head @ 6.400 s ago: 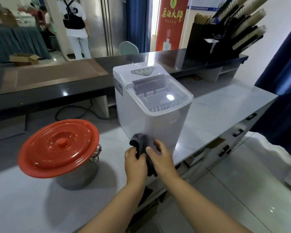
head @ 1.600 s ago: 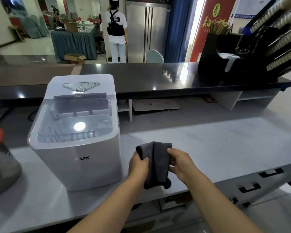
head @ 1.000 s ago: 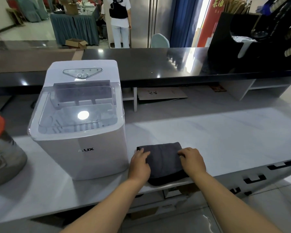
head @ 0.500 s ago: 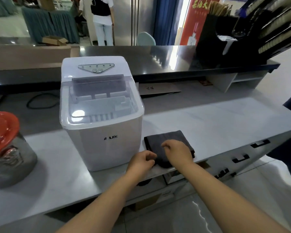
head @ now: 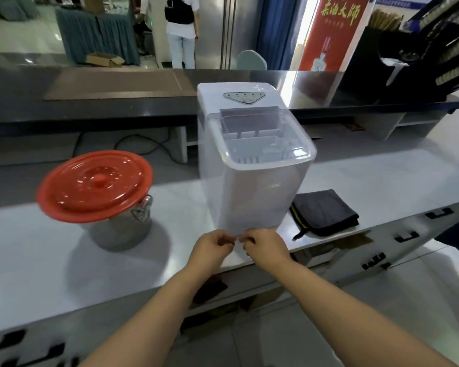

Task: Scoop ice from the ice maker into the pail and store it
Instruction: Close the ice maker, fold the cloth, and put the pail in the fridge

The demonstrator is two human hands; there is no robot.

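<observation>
Red-lidded pail 1, ice maker 1, cloth 1 (folded); left hand, right hand curled, empty.

The ice maker is standing on the worktop with its clear cover closed. On its left, the steel pail is carrying a red lid. On its right, a folded dark cloth is lying. The left hand and the right hand are hovering close together in front, fingers curled.
</observation>
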